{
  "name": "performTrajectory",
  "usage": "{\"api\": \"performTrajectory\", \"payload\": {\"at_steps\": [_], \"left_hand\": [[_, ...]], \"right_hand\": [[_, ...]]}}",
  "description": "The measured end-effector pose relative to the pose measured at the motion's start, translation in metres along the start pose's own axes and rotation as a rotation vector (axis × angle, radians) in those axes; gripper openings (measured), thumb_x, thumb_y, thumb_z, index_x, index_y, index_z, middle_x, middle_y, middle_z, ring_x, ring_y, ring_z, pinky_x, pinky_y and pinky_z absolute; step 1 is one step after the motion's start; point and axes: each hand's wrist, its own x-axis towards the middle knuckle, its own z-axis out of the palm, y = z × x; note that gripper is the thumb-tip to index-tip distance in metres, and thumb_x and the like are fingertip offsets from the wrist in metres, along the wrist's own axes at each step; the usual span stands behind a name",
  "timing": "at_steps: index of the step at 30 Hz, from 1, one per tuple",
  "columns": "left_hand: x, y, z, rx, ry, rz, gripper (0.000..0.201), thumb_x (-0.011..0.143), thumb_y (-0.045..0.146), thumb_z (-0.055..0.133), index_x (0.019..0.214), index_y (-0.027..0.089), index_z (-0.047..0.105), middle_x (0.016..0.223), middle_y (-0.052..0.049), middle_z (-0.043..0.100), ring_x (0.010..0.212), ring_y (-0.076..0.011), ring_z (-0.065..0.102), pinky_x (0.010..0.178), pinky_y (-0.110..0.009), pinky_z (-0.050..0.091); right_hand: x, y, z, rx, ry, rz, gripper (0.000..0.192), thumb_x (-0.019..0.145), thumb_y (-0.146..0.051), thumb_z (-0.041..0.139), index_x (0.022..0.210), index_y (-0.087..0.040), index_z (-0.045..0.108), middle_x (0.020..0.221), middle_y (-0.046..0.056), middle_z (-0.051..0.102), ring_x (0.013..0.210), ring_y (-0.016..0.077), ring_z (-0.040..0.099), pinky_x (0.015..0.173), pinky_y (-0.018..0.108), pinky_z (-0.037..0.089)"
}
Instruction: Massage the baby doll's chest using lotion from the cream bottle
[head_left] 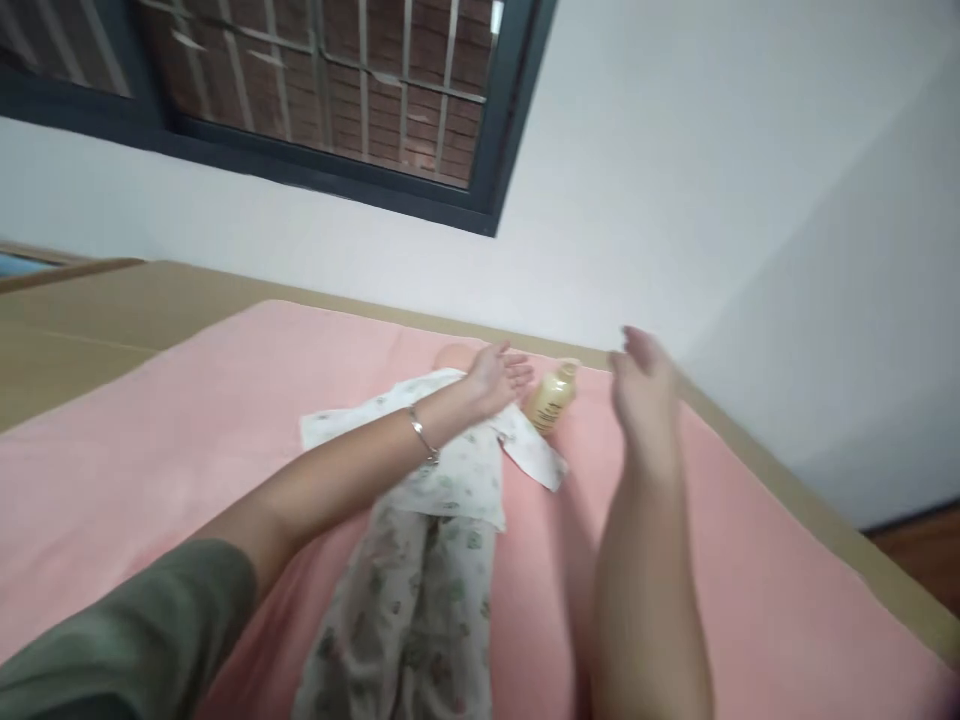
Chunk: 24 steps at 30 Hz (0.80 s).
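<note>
A broad pink sheet (187, 420), soft and slightly napped, covers most of a tan bed (97, 310) whose flat, smooth edge runs along the pale wall (675, 150). High on that wall sits a dark-framed window (337, 90) with thin metal bars and red brick behind them.

Down the middle of the sheet lies a doll (442, 480) dressed in thin white cotton pyjamas printed with small green shapes: a loose top with short sleeves spread out to either side, and crumpled trousers running toward the near edge. Its rounded, smooth head shows only as a pale curve at the far end, mostly hidden.

The left hand (499, 378) comes in on a long bare arm from an olive-green sleeve (127, 640), with a slim silver bangle (424, 435) at the wrist. It rests on the doll's neck or upper chest, fingers loosely spread and relaxed, not clamped on anything.

The right hand (645, 385) hovers above the sheet to the right of the doll, blurred, fingers held together and curved, holding nothing that I can make out.

Between the two hands, just beside the doll's sleeve, lies a small bottle (553, 397) on its side: rounded, glossy cream-yellow plastic with a matching cap and a dark printed label, too blurred to read. It lies near the right hand but apart from it.
</note>
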Motion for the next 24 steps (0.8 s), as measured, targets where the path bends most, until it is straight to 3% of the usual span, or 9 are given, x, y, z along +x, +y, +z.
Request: {"api": "performTrajectory", "payload": {"at_steps": [2, 4, 8, 10, 13, 16, 24], "left_hand": [[0.006, -0.005, 0.004, -0.02, -0.005, -0.028, 0.061, 0.092, 0.052, 0.03, 0.13, 0.016, 0.06, 0.133, -0.019, 0.066, 0.127, -0.0252, 0.063, 0.104, -0.043, 0.054], [0.007, -0.006, 0.009, -0.052, -0.018, -0.075, 0.069, 0.093, 0.054, 0.027, 0.14, 0.01, 0.052, 0.143, -0.023, 0.058, 0.131, -0.0246, 0.06, 0.103, -0.038, 0.054], [0.006, 0.001, 0.022, -0.168, -0.014, -0.121, 0.076, 0.094, 0.054, 0.028, 0.152, 0.005, 0.036, 0.154, -0.024, 0.045, 0.138, -0.0241, 0.053, 0.105, -0.033, 0.052], [0.01, 0.006, 0.026, -0.261, -0.014, -0.143, 0.076, 0.095, 0.051, 0.032, 0.155, 0.005, 0.03, 0.156, -0.024, 0.042, 0.14, -0.0244, 0.05, 0.104, -0.032, 0.052], [0.019, 0.012, 0.028, -0.413, -0.048, -0.208, 0.077, 0.097, 0.05, 0.035, 0.155, 0.001, 0.025, 0.154, -0.027, 0.043, 0.14, -0.026, 0.051, 0.097, -0.029, 0.056], [0.026, 0.014, 0.029, -0.528, -0.083, -0.25, 0.077, 0.098, 0.051, 0.035, 0.156, 0.001, 0.024, 0.151, -0.028, 0.046, 0.136, -0.0275, 0.054, 0.089, -0.029, 0.06], [0.012, 0.014, 0.013, -0.567, -0.13, -0.284, 0.078, 0.097, 0.048, 0.034, 0.156, -0.002, 0.024, 0.159, -0.027, 0.034, 0.147, -0.0275, 0.04, 0.097, -0.028, 0.056]], "right_hand": [[-0.004, 0.006, -0.001, -0.126, -0.03, 0.114, 0.054, 0.086, -0.022, 0.044, 0.138, -0.012, 0.055, 0.141, 0.017, 0.058, 0.135, 0.0321, 0.052, 0.116, 0.057, 0.038], [-0.007, 0.013, 0.014, -0.207, -0.112, 0.135, 0.055, 0.084, -0.019, 0.042, 0.135, -0.008, 0.057, 0.142, 0.02, 0.057, 0.139, 0.0331, 0.048, 0.119, 0.055, 0.033], [-0.011, 0.025, 0.049, -0.242, -0.262, 0.014, 0.059, 0.082, -0.013, 0.038, 0.139, -0.005, 0.053, 0.15, 0.019, 0.049, 0.148, 0.0289, 0.034, 0.124, 0.05, 0.027], [-0.012, 0.028, 0.056, -0.303, -0.3, -0.045, 0.059, 0.08, -0.009, 0.037, 0.137, -0.002, 0.054, 0.149, 0.021, 0.05, 0.147, 0.0293, 0.036, 0.122, 0.049, 0.029], [-0.011, 0.029, 0.055, -0.366, -0.288, -0.077, 0.053, 0.08, -0.007, 0.036, 0.127, -0.005, 0.062, 0.138, 0.02, 0.059, 0.136, 0.0301, 0.047, 0.116, 0.048, 0.036], [-0.006, 0.027, 0.051, -0.363, -0.26, -0.017, 0.052, 0.081, -0.007, 0.037, 0.124, -0.013, 0.066, 0.132, 0.014, 0.065, 0.129, 0.0269, 0.054, 0.115, 0.045, 0.036], [0.0, 0.016, 0.057, -0.325, -0.192, 0.223, 0.054, 0.081, -0.011, 0.039, 0.125, -0.016, 0.069, 0.136, 0.009, 0.065, 0.135, 0.0239, 0.053, 0.117, 0.039, 0.036]]}}
